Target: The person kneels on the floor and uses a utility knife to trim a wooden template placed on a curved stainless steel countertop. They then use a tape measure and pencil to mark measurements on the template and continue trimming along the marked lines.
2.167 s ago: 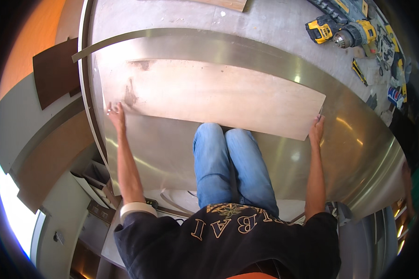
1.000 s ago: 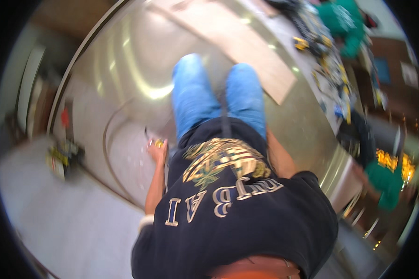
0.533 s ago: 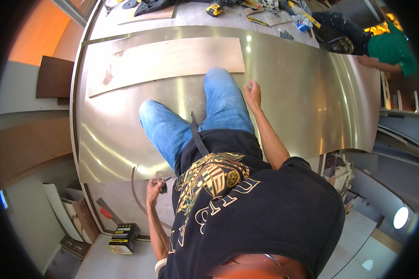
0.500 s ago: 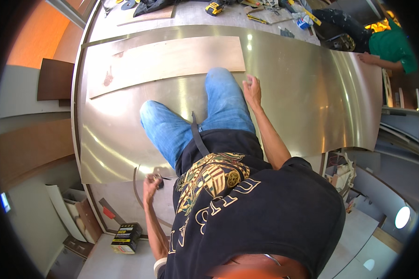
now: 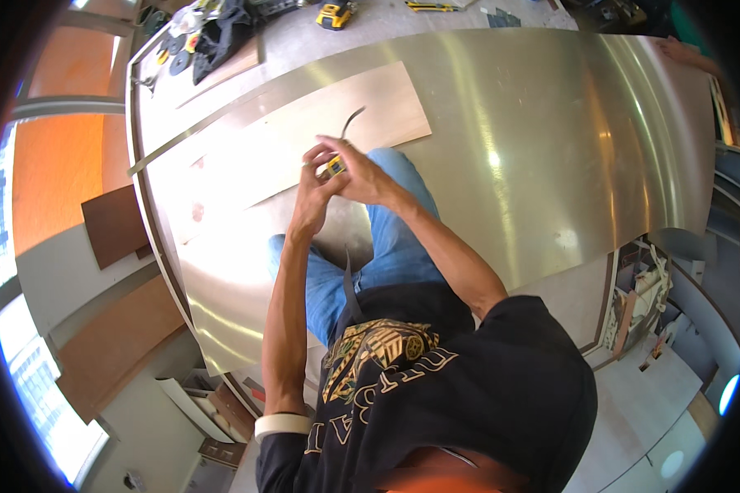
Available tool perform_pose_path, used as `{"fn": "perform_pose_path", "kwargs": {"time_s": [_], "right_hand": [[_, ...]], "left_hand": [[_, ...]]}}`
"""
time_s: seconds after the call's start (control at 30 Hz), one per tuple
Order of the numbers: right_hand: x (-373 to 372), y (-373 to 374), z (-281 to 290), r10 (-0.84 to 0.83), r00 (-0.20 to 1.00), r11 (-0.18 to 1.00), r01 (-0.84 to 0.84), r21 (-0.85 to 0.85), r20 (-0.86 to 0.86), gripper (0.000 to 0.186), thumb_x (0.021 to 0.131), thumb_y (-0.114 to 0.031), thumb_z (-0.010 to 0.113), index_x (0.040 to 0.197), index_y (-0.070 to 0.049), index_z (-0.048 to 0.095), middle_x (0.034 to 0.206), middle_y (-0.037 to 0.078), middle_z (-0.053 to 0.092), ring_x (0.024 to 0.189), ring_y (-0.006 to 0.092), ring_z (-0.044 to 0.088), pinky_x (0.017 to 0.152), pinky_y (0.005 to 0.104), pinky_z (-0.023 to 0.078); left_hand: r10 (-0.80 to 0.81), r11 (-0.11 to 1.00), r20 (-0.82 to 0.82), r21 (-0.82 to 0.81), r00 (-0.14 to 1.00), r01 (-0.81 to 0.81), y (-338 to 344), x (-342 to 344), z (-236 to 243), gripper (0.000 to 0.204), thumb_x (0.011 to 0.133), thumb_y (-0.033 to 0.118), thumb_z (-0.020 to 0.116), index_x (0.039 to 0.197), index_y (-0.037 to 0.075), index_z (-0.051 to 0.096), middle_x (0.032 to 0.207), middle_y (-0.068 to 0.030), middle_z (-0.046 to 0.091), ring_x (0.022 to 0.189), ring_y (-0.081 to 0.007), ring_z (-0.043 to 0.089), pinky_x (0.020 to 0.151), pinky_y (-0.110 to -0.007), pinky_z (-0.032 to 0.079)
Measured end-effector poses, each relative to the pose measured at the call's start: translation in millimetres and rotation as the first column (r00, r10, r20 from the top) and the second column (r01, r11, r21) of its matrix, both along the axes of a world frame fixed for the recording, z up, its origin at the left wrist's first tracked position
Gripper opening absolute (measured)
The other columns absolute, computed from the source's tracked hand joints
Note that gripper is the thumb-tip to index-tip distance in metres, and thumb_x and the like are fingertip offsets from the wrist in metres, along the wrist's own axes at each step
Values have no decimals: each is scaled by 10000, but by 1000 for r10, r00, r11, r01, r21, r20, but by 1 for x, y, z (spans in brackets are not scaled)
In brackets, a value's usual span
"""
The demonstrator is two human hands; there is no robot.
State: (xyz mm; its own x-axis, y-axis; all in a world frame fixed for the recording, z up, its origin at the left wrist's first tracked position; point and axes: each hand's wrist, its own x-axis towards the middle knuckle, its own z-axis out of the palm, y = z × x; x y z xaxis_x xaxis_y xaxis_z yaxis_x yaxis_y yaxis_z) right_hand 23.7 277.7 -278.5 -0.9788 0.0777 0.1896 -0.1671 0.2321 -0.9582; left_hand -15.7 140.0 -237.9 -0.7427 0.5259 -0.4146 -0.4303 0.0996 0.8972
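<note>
My left hand point(image 5: 312, 193) and my right hand point(image 5: 360, 175) meet over my lap, both closed around a small yellow-and-black tool point(image 5: 335, 165), apparently a tape measure, partly hidden by my fingers. A dark curved strip point(image 5: 353, 114) sticks up from it. Beneath and beyond them a long pale wooden board point(image 5: 390, 102) lies at a slant on a large, shiny metal sheet point(image 5: 551, 148), where I am sitting with my knees bent.
A yellow drill battery point(image 5: 335, 13), a box cutter point(image 5: 430, 6) and a dark cloth bundle point(image 5: 222, 45) lie along the far bench. Panels point(image 5: 111, 226) stand at left. Another person's hand point(image 5: 678, 52) touches the sheet's far right corner. Offcuts point(image 5: 633, 304) sit at lower right.
Both hands, earlier on the board's ends, released it. My left hand brought the small tool up from beside my hip, and my right hand moved in from beside my knee to grip it.
</note>
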Motion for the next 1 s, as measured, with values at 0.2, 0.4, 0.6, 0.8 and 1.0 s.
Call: {"fn": "perform_pose_path", "kwargs": {"time_s": [0.2, 0.4, 0.6, 0.8, 1.0], "right_hand": [[-21, 125, -1, -136, 950, 972, 73, 223, 283, 845, 737, -17, 688, 1498, -92, 329, 1357, 231, 520, 1241, 394, 544, 987, 428, 494], [-80, 181, -55, -235, 890, 953, 132, 274, 390, 857, 749, -88, 710, 1510, -126, 319, 1372, 217, 503, 1244, 398, 521, 1045, 432, 448], [-80, 235, -108, -286, 673, 941, 62, 333, 683, 671, 760, -176, 717, 1355, -35, 441, 1263, 199, 534, 1145, 384, 560, 984, 428, 473], [-50, 252, -159, -560, 624, 819, 317, 479, 545, 606, 736, -205, 730, 1257, -18, 483, 1167, 180, 538, 1064, 362, 560, 930, 453, 481], [-19, 218, -159, -630, 494, 776, 438, 455, 599, 587, 745, -225, 740, 1227, 7, 497, 1144, 198, 540, 1077, 355, 543, 923, 437, 463]], "left_hand": [[-411, 912, 89, 43, 907, 409, 117, -95, -54, 604, 896, 121, 630, 1420, -9, 360, 1280, -169, 533, 1249, -269, 505, 1047, -384, 436], [-346, 933, 45, 124, 937, 338, 186, -188, -138, 387, 916, 50, 636, 1272, 7, 490, 1102, -83, 601, 1060, -167, 590, 970, -298, 481], [-194, 979, 0, -71, 981, 193, 231, -280, -190, 353, 911, 86, 682, 1230, 20, 548, 1131, -78, 642, 1031, -160, 611, 954, -299, 499], [-560, 796, -525, -556, 641, 240, 223, -252, -278, 298, 918, 186, 639, 1196, 83, 609, 1103, -118, 641, 981, -292, 611, 883, -420, 497], [-564, 743, -455, -644, 689, 183, 209, -240, -282, 305, 849, 169, 672, 1153, 139, 653, 1193, -99, 598, 1193, -349, 497, 1009, -484, 402]]}}
